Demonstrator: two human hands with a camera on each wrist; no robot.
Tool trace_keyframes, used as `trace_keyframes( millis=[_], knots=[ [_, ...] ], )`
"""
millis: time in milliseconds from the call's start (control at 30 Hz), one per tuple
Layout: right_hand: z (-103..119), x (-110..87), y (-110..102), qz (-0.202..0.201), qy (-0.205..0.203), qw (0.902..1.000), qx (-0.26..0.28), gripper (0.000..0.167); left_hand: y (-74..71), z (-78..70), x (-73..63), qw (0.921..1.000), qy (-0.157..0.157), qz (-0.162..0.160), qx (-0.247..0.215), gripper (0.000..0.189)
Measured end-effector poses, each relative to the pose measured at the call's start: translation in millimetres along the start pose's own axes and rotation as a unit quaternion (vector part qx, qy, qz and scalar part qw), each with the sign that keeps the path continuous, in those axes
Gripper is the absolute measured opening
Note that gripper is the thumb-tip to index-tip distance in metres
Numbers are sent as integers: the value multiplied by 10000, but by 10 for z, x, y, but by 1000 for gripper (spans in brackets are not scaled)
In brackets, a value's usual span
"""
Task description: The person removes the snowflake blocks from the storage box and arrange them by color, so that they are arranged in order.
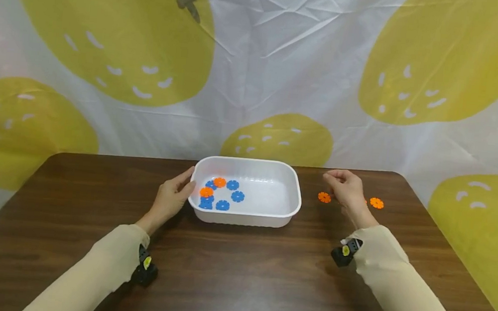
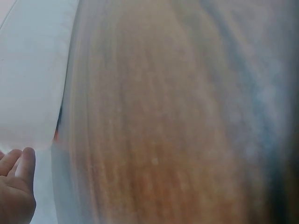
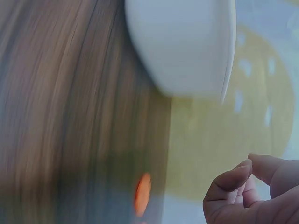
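Note:
A white plastic basin stands on the brown table. Several blue notched discs and two orange notched discs lie in its left half. My left hand grips the basin's left rim; in the left wrist view only part of this hand shows beside the white wall. To the right of the basin, my right hand is raised above the table near loose orange discs. Its thumb and forefinger tips meet in the right wrist view, where I see nothing between the fingers.
Another orange disc lies right of my right hand, and a sliver of one shows by the wrist. A curtain with yellow fruit prints hangs behind the table's far edge. Dark wrist cameras sit under both sleeves.

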State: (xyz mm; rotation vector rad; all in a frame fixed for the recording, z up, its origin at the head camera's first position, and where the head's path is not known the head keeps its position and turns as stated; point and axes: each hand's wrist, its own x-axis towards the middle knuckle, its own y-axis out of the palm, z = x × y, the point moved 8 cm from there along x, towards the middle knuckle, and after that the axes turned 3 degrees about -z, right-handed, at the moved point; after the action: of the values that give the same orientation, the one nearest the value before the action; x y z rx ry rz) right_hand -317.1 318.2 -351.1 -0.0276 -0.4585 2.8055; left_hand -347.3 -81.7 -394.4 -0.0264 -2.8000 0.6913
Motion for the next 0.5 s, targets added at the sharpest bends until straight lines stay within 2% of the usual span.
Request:
trace_keyframes(
  millis=[267,500],
  knots=[
    [328,-109,668,339,-163,9988,306,25,3,-15,3,10000,-14,-25,-33,46],
    [533,-239,1259,787,-253,9964,194,22,-6,-10,0,10000,-6,-51,-59,47]
  ],
)
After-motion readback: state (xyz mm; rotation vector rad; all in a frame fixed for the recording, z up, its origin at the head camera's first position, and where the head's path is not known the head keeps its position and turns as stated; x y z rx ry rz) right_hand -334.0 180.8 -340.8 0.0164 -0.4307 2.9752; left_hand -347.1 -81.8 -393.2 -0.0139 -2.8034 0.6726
